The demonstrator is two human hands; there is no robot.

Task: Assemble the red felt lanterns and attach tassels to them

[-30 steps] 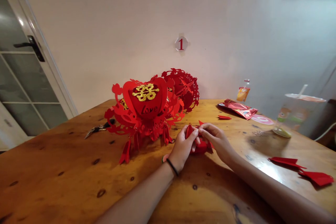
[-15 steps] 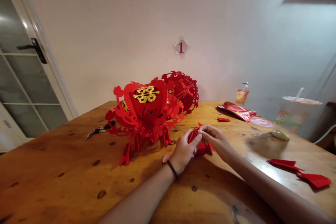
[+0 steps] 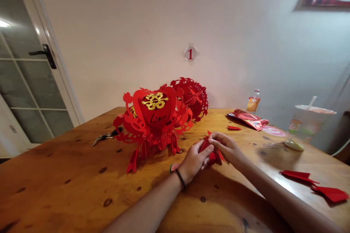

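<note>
My left hand (image 3: 195,158) is closed round a red felt ornament (image 3: 212,157) just above the wooden table, its thumb pressed along the top. My right hand (image 3: 222,145) pinches the ornament's upper edge with thumb and fingertips; the exact spot is hidden behind the fingers. Left of my hands stands a red cut-out lantern (image 3: 158,116) with a gold double-happiness sign and the word "Love", red tails hanging from its base. Behind it leans a second round red lantern piece (image 3: 194,98).
Pliers (image 3: 105,136) lie left of the lantern. Loose red felt tails (image 3: 299,176) rest on the table (image 3: 82,204) at right. Beyond them are a clear cup with a straw (image 3: 306,125), a red foil packet (image 3: 248,119), a bottle (image 3: 253,101) and small metal pieces (image 3: 270,145).
The whole view has shifted slightly, so everything sits a little lower and further right. Both hands keep hold of the red ornament, with the right fingertips moved slightly along its top.
</note>
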